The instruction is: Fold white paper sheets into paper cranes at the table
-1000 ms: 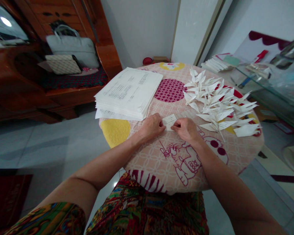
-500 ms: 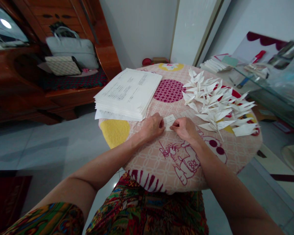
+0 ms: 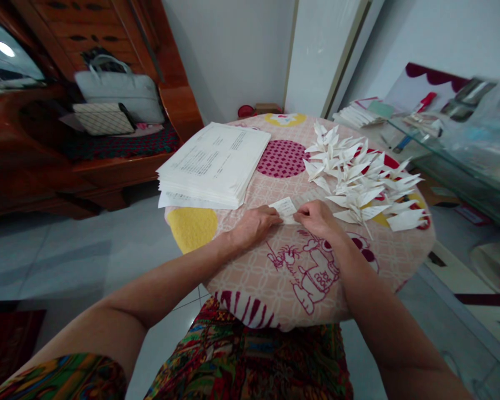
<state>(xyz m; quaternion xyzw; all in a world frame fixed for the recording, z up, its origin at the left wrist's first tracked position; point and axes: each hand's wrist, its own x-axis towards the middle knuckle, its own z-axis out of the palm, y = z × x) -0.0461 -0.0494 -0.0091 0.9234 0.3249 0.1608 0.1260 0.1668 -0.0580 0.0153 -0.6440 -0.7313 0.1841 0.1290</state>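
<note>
Between my two hands lies a small piece of printed white paper [image 3: 284,208], low on the cloth-covered round table [image 3: 241,266]. My left hand [image 3: 258,223] has its fingers closed on the paper's left edge. At the right edge, my right hand [image 3: 318,215] pinches the same paper between thumb and fingers. The paper's lower edge is partly hidden by the fingertips. Just right of my right hand, many folded white paper cranes [image 3: 354,172] sit in a loose cluster. To the upper left rests a thick stack of printed sheets [image 3: 216,161].
A wooden bench [image 3: 120,161] on the left carries a pale handbag [image 3: 116,91] and a checkered pouch [image 3: 102,118]. Along the right runs a glass shelf [image 3: 433,150] with papers and bags. A red bowl [image 3: 245,110] and a small box [image 3: 268,108] sit behind the table.
The paper now shows more of its printed face, tilted between my hands. My left hand has shifted slightly down and flattened. The whole view has moved a little.
</note>
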